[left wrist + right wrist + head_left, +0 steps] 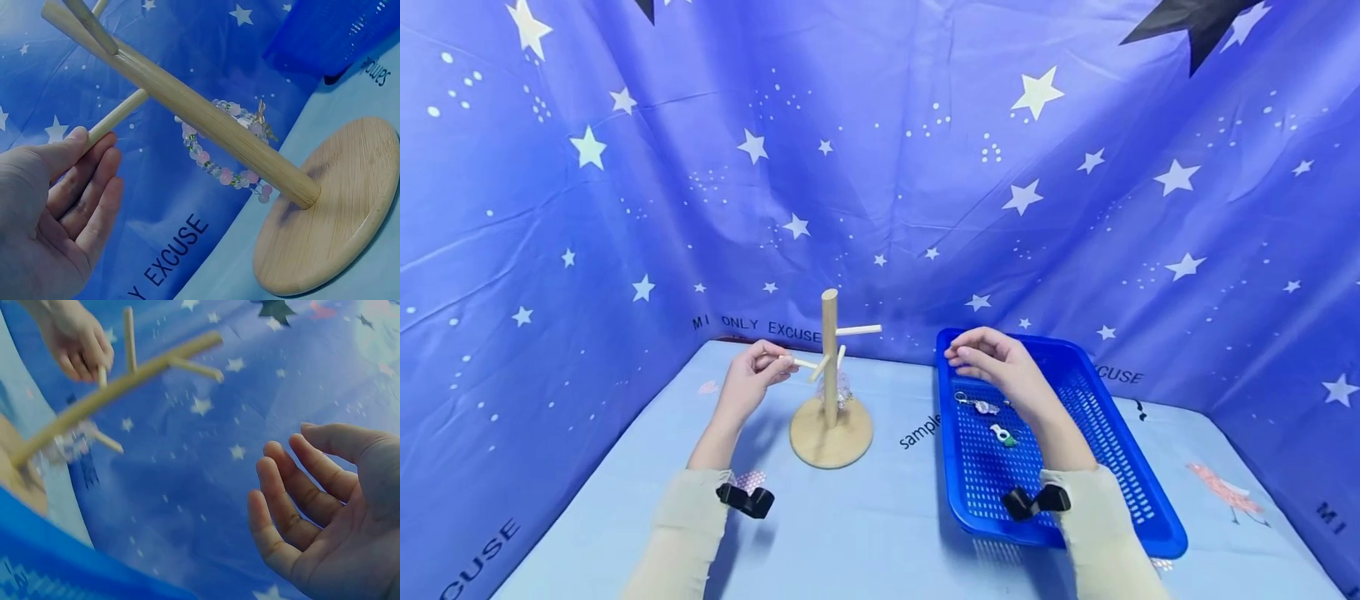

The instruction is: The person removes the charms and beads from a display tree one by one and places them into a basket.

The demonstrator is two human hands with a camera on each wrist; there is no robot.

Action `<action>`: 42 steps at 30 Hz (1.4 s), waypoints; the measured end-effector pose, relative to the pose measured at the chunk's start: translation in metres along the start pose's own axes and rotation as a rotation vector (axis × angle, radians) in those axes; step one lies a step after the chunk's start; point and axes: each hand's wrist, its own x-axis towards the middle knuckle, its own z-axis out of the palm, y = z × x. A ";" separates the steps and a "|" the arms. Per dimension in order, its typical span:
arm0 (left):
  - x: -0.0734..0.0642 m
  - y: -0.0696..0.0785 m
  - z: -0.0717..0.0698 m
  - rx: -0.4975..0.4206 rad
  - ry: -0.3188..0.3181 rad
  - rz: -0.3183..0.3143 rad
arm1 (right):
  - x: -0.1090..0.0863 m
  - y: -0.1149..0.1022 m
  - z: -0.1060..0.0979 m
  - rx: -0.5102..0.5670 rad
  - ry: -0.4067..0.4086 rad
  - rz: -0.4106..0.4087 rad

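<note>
A wooden peg stand (830, 367) with a round base (831, 446) stands upright on the table, several thin pegs sticking out of its post. My left hand (758, 371) pinches the tip of the left-pointing peg (115, 117) between thumb and forefinger. A beaded bracelet (203, 156) in pink, clear and green hangs low behind the post. Over the blue basket (951, 467) my right hand (996, 367) is raised with loosely bent fingers and nothing in it. Below it in the basket lie a pale keychain (985, 407) and a white and green trinket (1002, 435).
The blue basket takes up the right side of the table (865, 533), with perforated walls and floor. A blue star-print curtain (880, 167) encloses the table at the back and both sides. Black wrist straps (747, 500) sit on both sleeves.
</note>
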 end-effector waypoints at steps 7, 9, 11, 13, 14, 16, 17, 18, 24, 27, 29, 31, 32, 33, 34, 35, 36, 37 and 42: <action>-0.001 -0.003 0.004 -0.032 0.003 0.008 | -0.002 -0.002 0.030 -0.001 -0.018 0.069; -0.003 -0.001 0.006 0.012 0.024 0.014 | -0.003 -0.002 0.035 -0.007 -0.017 0.070; -0.006 0.002 0.009 0.114 0.062 0.032 | -0.004 -0.004 0.041 0.000 -0.017 0.066; -0.010 0.008 0.012 0.261 0.116 0.076 | -0.004 -0.004 0.046 0.009 -0.025 0.056; -0.013 0.012 0.014 0.335 0.143 0.109 | -0.004 -0.005 0.049 0.013 -0.028 0.054; -0.019 0.024 0.020 0.457 0.183 0.187 | -0.004 -0.006 0.053 0.021 -0.030 0.055; -0.022 0.030 0.023 0.494 0.193 0.229 | -0.003 -0.007 0.055 0.020 -0.029 0.054; -0.025 0.036 0.026 0.518 0.196 0.264 | -0.003 -0.007 0.056 0.023 -0.028 0.052; -0.040 0.062 0.043 0.548 0.123 0.277 | 0.001 -0.006 0.064 0.036 -0.020 0.058; -0.044 0.067 0.047 0.579 0.104 0.219 | 0.002 -0.004 0.066 0.039 -0.030 0.065; -0.046 0.067 0.049 0.583 0.102 0.191 | 0.002 -0.003 0.068 0.044 -0.031 0.072; -0.046 0.067 0.050 0.565 0.099 0.180 | 0.002 -0.003 0.069 0.045 -0.031 0.078; -0.046 0.067 0.050 0.555 0.099 0.177 | 0.002 -0.003 0.069 0.044 -0.033 0.080; -0.047 0.066 0.050 0.542 0.100 0.176 | 0.002 -0.003 0.070 0.043 -0.036 0.079; -0.047 0.066 0.050 0.528 0.100 0.175 | 0.001 -0.003 0.070 0.041 -0.037 0.081; -0.047 0.065 0.050 0.508 0.101 0.174 | 0.001 -0.003 0.070 0.039 -0.039 0.079; -0.047 0.065 0.050 0.489 0.102 0.176 | 0.001 -0.003 0.070 0.038 -0.041 0.080; -0.047 0.065 0.050 0.473 0.103 0.175 | 0.001 -0.003 0.070 0.039 -0.042 0.080; -0.048 0.064 0.048 0.410 0.113 0.179 | 0.002 -0.004 0.071 0.049 -0.043 0.092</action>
